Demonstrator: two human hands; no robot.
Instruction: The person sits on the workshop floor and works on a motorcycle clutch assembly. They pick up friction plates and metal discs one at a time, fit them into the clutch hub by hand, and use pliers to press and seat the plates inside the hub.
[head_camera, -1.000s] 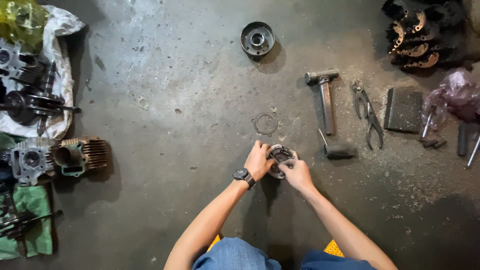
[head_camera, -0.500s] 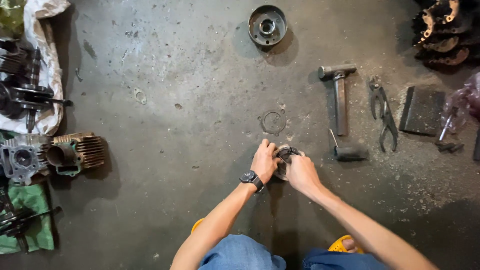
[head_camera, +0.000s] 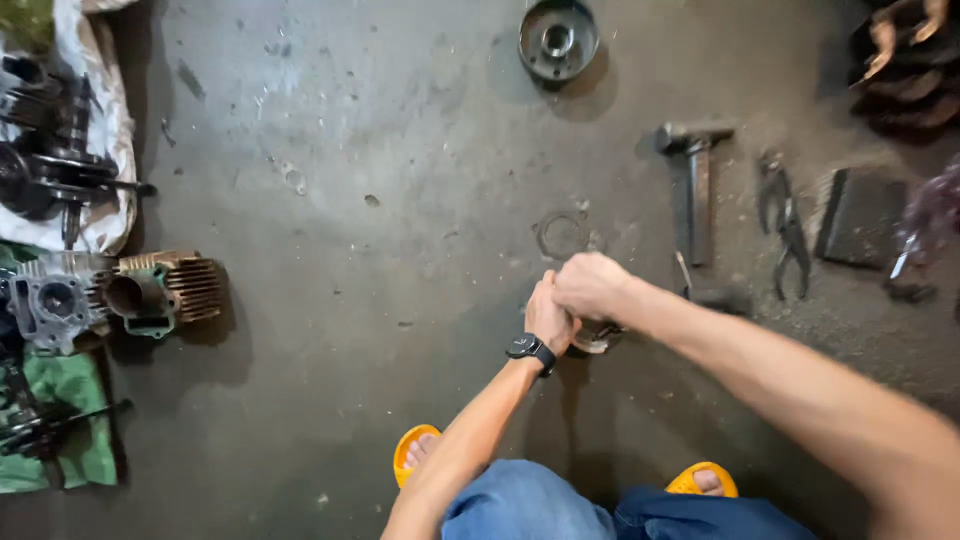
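A grey, stained concrete floor (head_camera: 380, 150) fills the view, gritty with dust and metal crumbs toward the right. At the left edge lies a white cloth (head_camera: 112, 150) bearing a dark crankshaft assembly (head_camera: 50, 170), and below it a finned engine cylinder (head_camera: 165, 292) rests beside a grey cylinder head (head_camera: 50, 305), partly on a green rag (head_camera: 65, 420). Near the top a round metal hub (head_camera: 558, 40) sits by itself. To the right a hammer (head_camera: 692, 180) lies with its head away from the person, next to a pair of pliers (head_camera: 785, 230) and a dark flat block (head_camera: 860, 218). The person squats in blue jeans and yellow sandals (head_camera: 415, 450), both forearms reaching to the middle of the floor. The right hand (head_camera: 592, 285) is closed in a fist over the small ring-shaped metal part (head_camera: 597, 340), which rests low on the floor just in front of the knees; only its shiny grey lower rim shows. The left hand (head_camera: 549, 315), with a black wristwatch (head_camera: 530, 350), is curled against it, touching the right. A thin ring gasket (head_camera: 562, 235) lies just beyond the hands.
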